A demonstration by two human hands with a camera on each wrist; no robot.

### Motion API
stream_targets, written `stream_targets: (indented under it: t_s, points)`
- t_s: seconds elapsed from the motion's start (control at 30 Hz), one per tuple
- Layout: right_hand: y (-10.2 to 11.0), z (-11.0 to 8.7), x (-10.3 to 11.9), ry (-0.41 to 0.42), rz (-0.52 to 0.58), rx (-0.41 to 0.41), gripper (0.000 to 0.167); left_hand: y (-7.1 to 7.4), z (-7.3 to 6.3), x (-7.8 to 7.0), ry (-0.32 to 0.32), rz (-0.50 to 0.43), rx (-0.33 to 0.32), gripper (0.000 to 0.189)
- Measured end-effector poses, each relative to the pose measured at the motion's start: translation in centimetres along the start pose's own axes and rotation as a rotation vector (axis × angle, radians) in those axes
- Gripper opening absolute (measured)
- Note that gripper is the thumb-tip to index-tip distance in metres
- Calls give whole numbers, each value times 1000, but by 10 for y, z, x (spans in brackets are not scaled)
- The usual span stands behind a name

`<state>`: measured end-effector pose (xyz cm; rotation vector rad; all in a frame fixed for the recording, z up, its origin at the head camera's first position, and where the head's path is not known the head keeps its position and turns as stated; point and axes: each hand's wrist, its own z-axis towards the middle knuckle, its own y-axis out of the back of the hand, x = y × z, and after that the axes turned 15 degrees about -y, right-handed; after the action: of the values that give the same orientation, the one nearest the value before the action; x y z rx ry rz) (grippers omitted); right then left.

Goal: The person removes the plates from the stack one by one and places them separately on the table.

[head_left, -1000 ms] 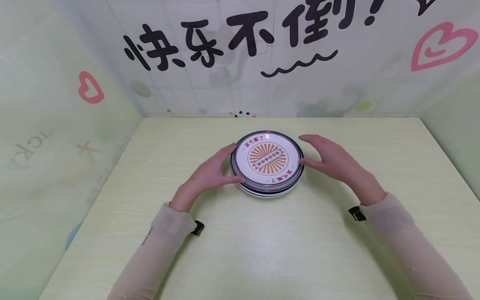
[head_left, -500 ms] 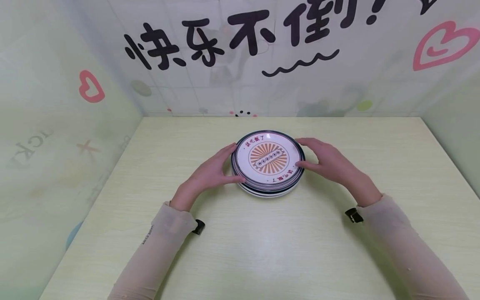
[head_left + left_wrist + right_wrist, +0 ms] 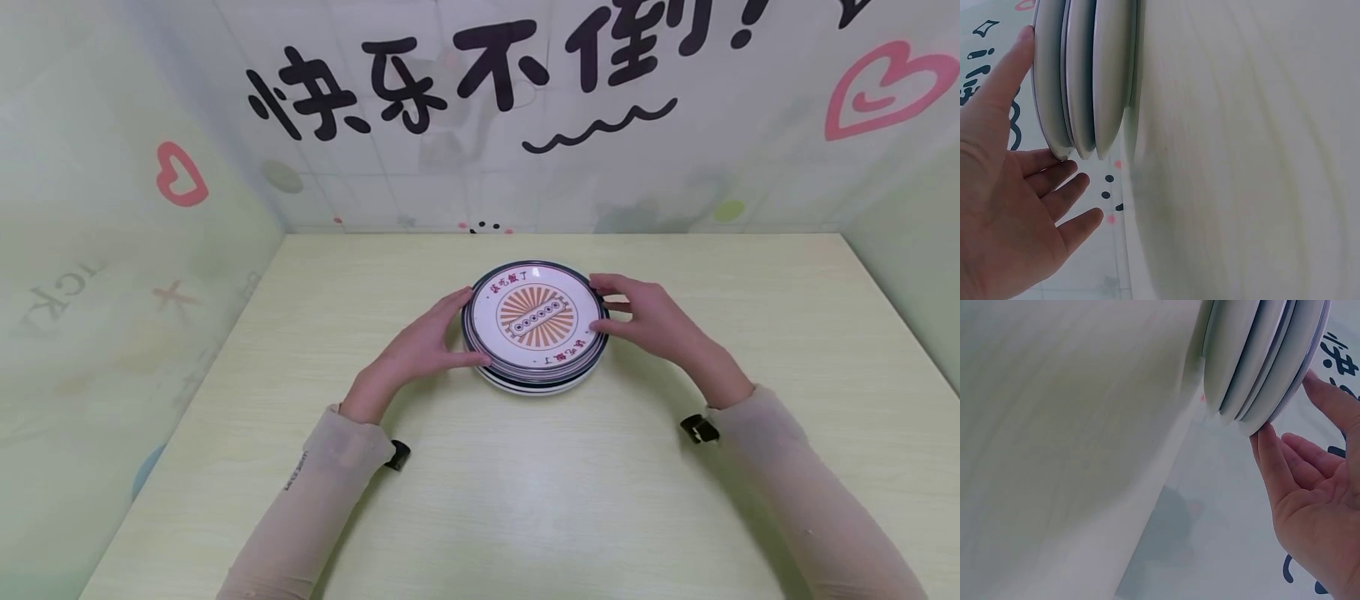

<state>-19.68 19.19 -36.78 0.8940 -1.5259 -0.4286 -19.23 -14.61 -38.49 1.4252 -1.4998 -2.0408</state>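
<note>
A round white plate with a dark rim, orange rays and red characters lies on top of a stack of plates. My left hand holds the top plate's left edge, thumb at the front rim and fingers farther back. At the opposite edge, my right hand pinches the same plate, its thumb over the rim. From the right wrist view, an index fingertip of that hand meets the plate's edge from the side. The lower fingers of the left hand hang free beside the stack.
The stack stands toward the back of a pale wood-grain table. Behind it rises a printed wall with black characters and hearts. Side panels border the table left and right.
My right hand has moved left to the plate's right edge, its thumb coming over the rim and its fingers bending in. The left hand and the plates have stayed in place.
</note>
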Motion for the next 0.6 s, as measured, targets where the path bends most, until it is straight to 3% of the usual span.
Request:
stream_targets:
  t_s: [0.6]
  points:
    - [-7,6,11,-140,102,-58,67,-2,1,1,-2,-23,-10,115]
